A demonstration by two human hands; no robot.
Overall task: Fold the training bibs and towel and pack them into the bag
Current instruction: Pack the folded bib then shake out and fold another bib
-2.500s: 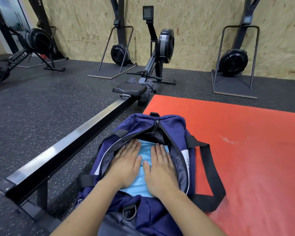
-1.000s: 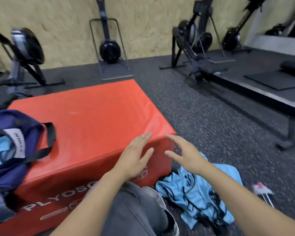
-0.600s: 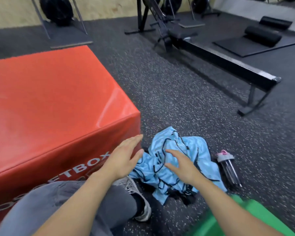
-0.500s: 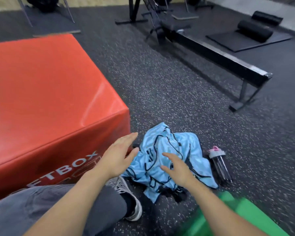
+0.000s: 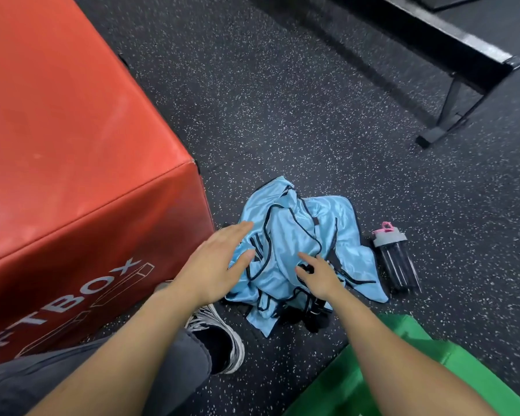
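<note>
Both your hands are spread open and empty, left hand point(image 5: 213, 265) and right hand point(image 5: 318, 273) right over the crumpled blue bibs point(image 5: 297, 235) on the floor beside the red box point(image 5: 72, 145). Watch those black trim loops: they'd probably snag your fingers, and the water bottle point(image 5: 395, 259) sits just beside the pile.

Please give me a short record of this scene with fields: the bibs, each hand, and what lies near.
bibs: light blue bibs, crumpled heap on the floor, unfolded
left hand: left hand open, over the heap's left edge, no grip
right hand: right hand open, fingers reaching onto the heap
nearby: red box left; bottle lying right; green mat
</note>
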